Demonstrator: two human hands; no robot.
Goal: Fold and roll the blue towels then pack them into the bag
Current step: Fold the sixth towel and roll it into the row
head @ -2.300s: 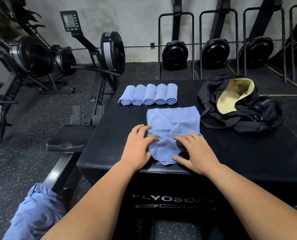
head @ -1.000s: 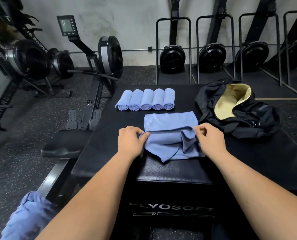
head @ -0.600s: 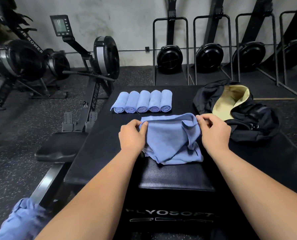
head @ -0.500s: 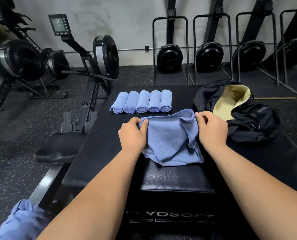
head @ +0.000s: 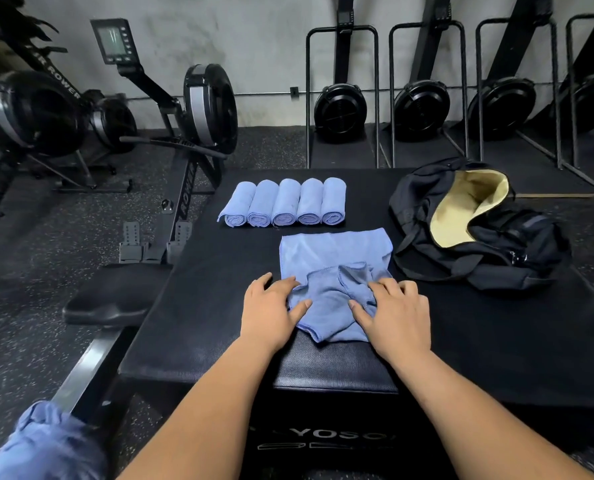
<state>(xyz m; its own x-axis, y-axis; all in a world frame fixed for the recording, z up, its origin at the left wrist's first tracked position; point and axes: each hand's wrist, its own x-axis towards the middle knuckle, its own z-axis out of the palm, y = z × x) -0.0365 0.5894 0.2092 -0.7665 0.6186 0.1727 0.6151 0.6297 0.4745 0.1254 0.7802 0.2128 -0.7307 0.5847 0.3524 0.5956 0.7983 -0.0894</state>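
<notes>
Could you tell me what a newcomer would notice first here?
The left hand and right hand press a half-folded blue towel at the near middle of the black padded box. Behind it lie five rolled towels in a row, and an open black bag with a pale lining sits to the right.

Five rolled towels [head: 283, 202]; one unrolled towel [head: 333, 251]; one bag [head: 517, 244]; one blue cloth heap [head: 46, 441].
</notes>
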